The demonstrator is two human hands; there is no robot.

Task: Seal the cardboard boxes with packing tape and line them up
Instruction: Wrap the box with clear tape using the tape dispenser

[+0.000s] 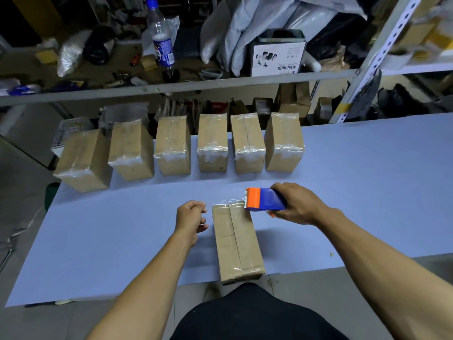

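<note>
A cardboard box (236, 241) lies lengthwise near the front edge of the blue table (355, 192), with clear tape along its top seam. My right hand (297, 203) grips a blue and orange tape dispenser (263, 199) at the box's far end, and a strip of clear tape runs from it to the box. My left hand (192, 217) hovers just left of the box's far end, fingers loosely curled, holding nothing that I can see. Several taped boxes (212, 143) stand in a row along the back of the table.
Behind the row runs a metal shelf (171, 87) cluttered with a plastic bottle (163, 45), bags and a white carton (278, 56). A white upright post (375, 57) stands at the right. The table's left edge drops to the floor.
</note>
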